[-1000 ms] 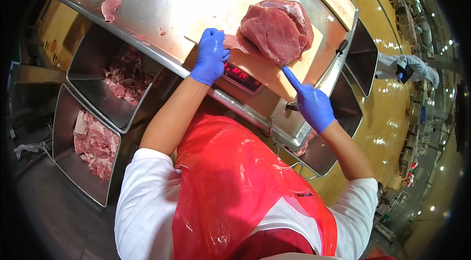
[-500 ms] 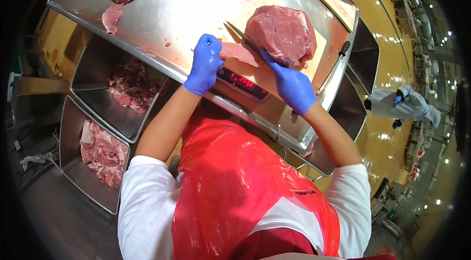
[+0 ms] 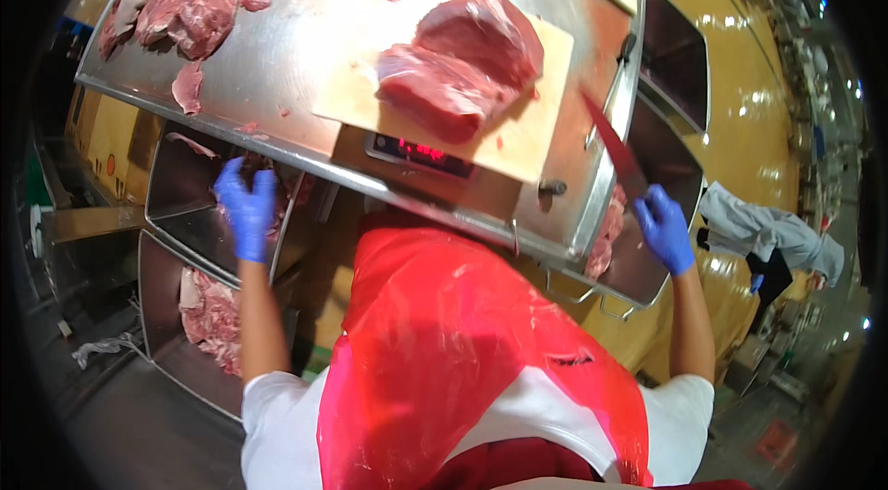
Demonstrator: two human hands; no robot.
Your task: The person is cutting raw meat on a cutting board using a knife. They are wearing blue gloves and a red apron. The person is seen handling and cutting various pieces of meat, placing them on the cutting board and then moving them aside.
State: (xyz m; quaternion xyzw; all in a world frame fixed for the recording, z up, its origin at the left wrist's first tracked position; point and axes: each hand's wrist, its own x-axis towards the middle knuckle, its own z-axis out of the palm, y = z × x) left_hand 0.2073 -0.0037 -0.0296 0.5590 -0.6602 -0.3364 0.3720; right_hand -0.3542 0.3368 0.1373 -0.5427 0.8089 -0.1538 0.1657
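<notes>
My left hand [image 3: 248, 211], in a blue glove, is over a metal bin with its fingers apart and nothing in them. A thin strip of meat [image 3: 191, 145] is beyond it at the bin's far side. My right hand [image 3: 664, 229], also gloved, grips a knife [image 3: 618, 153] out past the table's right edge, its blade pointing up and left. A large piece of raw meat [image 3: 481, 42] rests on the pale cutting board [image 3: 546, 111], with a deep crease between two lobes.
Red digits glow on a scale display [image 3: 421, 153] at the board's near edge. More cuts of meat [image 3: 203, 14] are heaped on the table's far left. Bins of trimmings [image 3: 211, 319] stand at left and right. A person in a white coat [image 3: 777, 226] is off to the right.
My left hand has let go of the meat strip and swung left over the bin. My right hand has drawn the knife away from the meat to the right. The large piece lies differently.
</notes>
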